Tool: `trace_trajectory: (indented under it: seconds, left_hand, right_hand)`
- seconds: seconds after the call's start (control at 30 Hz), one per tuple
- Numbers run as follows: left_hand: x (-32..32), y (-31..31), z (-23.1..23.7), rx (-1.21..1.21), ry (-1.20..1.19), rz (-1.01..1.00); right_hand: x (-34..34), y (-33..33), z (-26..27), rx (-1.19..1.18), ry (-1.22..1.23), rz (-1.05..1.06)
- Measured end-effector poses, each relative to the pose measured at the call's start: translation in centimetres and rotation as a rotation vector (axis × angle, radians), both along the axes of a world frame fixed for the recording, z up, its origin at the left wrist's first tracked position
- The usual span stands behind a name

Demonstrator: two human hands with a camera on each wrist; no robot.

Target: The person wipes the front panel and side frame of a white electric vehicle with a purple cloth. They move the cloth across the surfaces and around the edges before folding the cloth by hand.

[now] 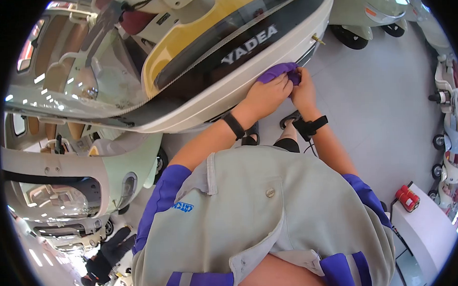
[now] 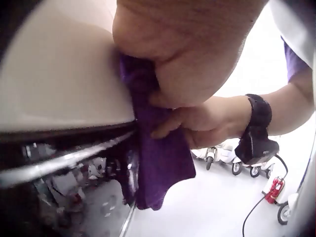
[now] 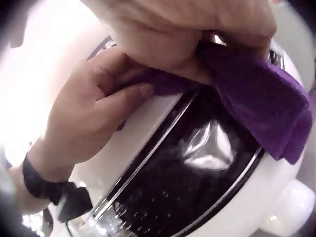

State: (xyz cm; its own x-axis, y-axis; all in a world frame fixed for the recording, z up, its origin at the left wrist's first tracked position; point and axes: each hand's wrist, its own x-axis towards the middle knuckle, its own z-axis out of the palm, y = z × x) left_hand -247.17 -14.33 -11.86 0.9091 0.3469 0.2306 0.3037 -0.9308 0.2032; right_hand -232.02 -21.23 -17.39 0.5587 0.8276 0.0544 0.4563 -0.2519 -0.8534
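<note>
A purple cloth (image 1: pixel 278 70) lies against the lower front edge of a white vehicle (image 1: pixel 187 114) marked YADEA. My left hand (image 1: pixel 269 97) grips one part of the cloth; in the right wrist view the left hand's thumb (image 3: pixel 131 96) and curled fingers pinch it by the pale body panel. Close beside it my right hand (image 1: pixel 304 94) grips the other part, and a loose flap of the cloth (image 3: pixel 269 106) hangs from it. Beneath the hands shows a glossy black panel with a silver three-pointed emblem (image 3: pixel 212 148). The right fingertips are partly hidden by cloth.
A pale green vehicle (image 1: pixel 121 172) stands on the left, and another (image 1: pixel 370 9) at the upper right. Red fire extinguishers (image 1: pixel 407 198) stand on a white counter (image 1: pixel 428 227). Several scooters line the right side. A person in dark clothes (image 1: pixel 104 258) is at the lower left.
</note>
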Motion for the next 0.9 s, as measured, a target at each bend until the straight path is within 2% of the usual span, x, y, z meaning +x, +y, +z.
trace_trajectory:
  seconds: [0.1,0.23,0.37,0.47,0.57,0.67,0.77,0.83,0.9]
  left_hand:
    - [-3.2,0.6,0.7,-0.003,0.140,-0.097]
    - [-11.9,0.2,2.5,0.144,0.162,-0.160]
    - [-20.3,1.3,4.3,0.122,0.297,-0.260]
    - [-22.3,1.7,5.6,0.114,0.348,-0.292]
    - [-20.7,2.1,6.9,0.136,0.332,-0.315]
    - [-15.5,1.4,5.5,0.083,0.212,-0.222]
    - [-7.0,1.2,4.2,0.044,0.126,-0.164]
    - [-1.5,1.5,3.1,0.061,0.047,-0.137]
    - [2.3,1.9,2.3,0.052,-0.047,-0.098]
  right_hand:
    - [-2.5,-0.4,1.2,-0.195,0.021,0.131]
    - [-9.7,-1.2,1.6,-0.278,0.091,0.350]
    - [-14.8,-0.9,2.8,-0.219,-0.073,0.720]
    - [-16.2,0.0,3.1,-0.127,-0.183,0.878]
    - [-14.2,-0.3,3.6,-0.014,-0.171,0.857]
    - [-10.1,-1.0,4.3,-0.117,-0.196,0.667]
    - [-4.9,-0.9,4.2,-0.251,-0.145,0.382]
    - [-1.4,-0.4,2.6,-0.083,-0.131,0.112]
    - [1.2,0.5,1.9,-0.026,-0.067,-0.074]
